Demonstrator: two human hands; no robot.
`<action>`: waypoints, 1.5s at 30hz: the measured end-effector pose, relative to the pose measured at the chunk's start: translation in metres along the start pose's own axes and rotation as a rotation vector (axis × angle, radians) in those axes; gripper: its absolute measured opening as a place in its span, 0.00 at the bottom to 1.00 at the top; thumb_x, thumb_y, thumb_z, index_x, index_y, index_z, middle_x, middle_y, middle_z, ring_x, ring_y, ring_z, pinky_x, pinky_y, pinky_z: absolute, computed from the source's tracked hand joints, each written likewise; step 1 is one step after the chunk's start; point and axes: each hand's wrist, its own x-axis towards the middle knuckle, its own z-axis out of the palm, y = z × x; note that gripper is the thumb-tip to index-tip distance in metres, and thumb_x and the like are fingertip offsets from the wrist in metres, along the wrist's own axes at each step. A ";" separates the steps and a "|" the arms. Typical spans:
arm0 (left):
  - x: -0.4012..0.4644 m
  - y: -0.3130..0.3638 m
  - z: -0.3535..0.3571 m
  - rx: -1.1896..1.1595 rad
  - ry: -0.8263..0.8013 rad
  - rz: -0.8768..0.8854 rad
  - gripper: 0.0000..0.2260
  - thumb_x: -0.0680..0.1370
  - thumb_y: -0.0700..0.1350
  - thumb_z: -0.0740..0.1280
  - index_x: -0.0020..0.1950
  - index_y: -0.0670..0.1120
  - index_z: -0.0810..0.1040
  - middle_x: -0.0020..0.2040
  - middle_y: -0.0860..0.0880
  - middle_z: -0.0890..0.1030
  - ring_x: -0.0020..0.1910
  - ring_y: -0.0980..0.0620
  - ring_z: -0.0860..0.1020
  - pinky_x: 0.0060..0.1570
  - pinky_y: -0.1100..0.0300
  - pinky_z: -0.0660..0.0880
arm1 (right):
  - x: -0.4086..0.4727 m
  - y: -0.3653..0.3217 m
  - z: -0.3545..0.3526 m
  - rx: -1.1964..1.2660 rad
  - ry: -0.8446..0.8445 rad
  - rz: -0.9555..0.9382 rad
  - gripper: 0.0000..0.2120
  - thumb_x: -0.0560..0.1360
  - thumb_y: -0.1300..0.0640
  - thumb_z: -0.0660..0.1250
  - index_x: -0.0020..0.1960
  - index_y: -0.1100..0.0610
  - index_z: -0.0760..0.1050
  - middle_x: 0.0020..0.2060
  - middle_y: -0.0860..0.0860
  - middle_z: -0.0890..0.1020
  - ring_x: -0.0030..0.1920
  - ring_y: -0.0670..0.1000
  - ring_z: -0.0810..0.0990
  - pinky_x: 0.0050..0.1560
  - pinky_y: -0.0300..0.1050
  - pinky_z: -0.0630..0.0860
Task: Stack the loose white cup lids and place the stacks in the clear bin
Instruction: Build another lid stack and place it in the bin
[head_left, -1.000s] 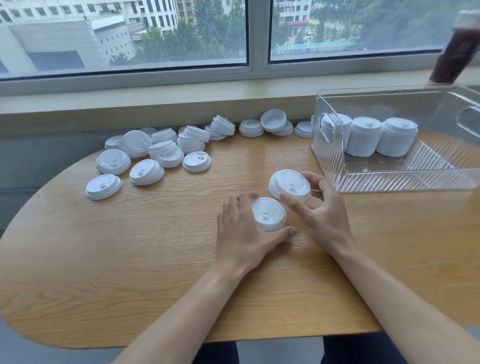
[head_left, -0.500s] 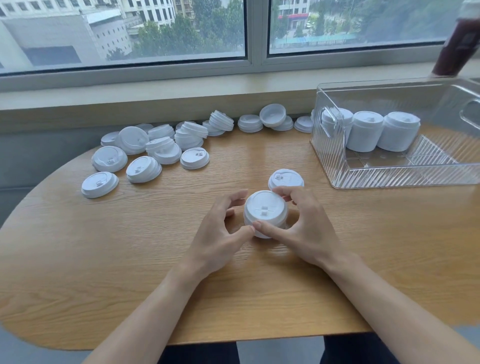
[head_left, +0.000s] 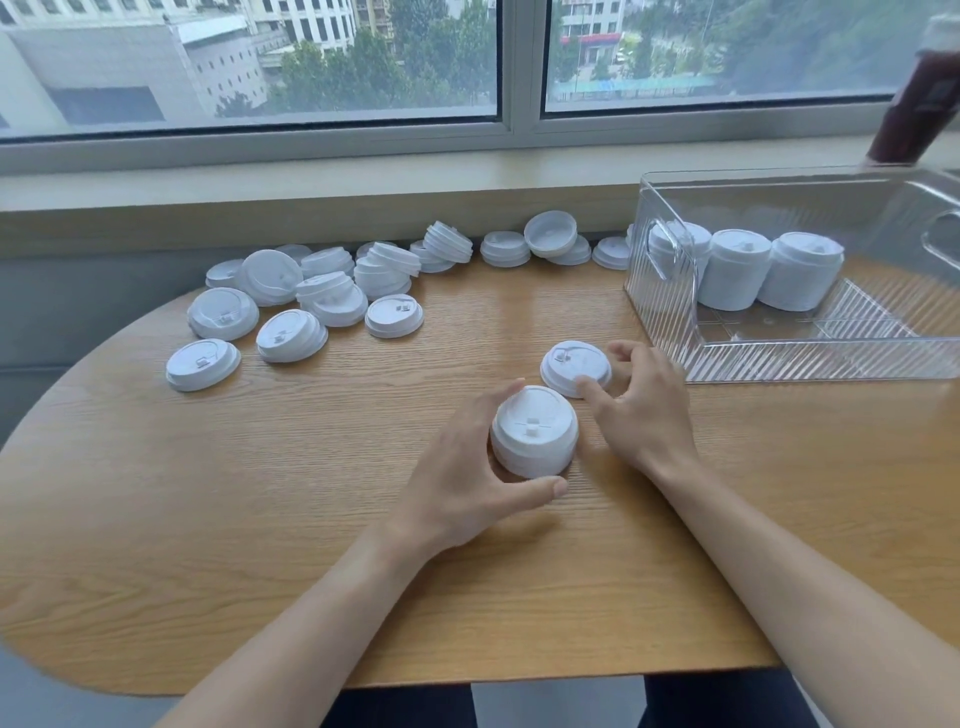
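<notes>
Head view, left to right: loose white lids (head_left: 291, 306) lie scattered at the wooden table's (head_left: 208, 519) far-left edge, some overlapping so we cannot count them. Our left hand (head_left: 462, 483) curls around a short lid stack (head_left: 534, 431) near the table's centre (its base hidden by fingers). Our right hand (head_left: 641, 410) pinches a single lid (head_left: 575, 367) just beyond. Three tall stacks (head_left: 737, 270) stand in the clear bin (head_left: 810, 358), whose right side is cut off.
</notes>
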 end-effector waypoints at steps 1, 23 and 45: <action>0.002 -0.001 0.002 0.037 0.002 0.017 0.45 0.64 0.66 0.80 0.77 0.65 0.64 0.71 0.64 0.73 0.69 0.65 0.71 0.70 0.62 0.69 | 0.003 -0.001 0.002 -0.041 0.000 0.013 0.30 0.73 0.38 0.73 0.67 0.54 0.74 0.64 0.51 0.78 0.69 0.56 0.70 0.72 0.54 0.65; 0.033 -0.011 -0.001 -0.047 0.127 0.003 0.44 0.68 0.54 0.82 0.80 0.53 0.65 0.67 0.57 0.78 0.66 0.57 0.76 0.67 0.52 0.75 | -0.008 -0.019 0.006 0.473 -0.067 -0.281 0.33 0.66 0.43 0.77 0.68 0.52 0.76 0.62 0.44 0.82 0.63 0.46 0.80 0.65 0.41 0.75; 0.034 -0.020 0.001 -0.052 0.128 -0.036 0.48 0.65 0.54 0.82 0.81 0.52 0.64 0.59 0.74 0.73 0.59 0.79 0.71 0.57 0.80 0.65 | -0.016 -0.031 0.017 0.366 -0.246 -0.273 0.40 0.61 0.33 0.78 0.69 0.44 0.71 0.58 0.39 0.81 0.63 0.40 0.78 0.66 0.38 0.73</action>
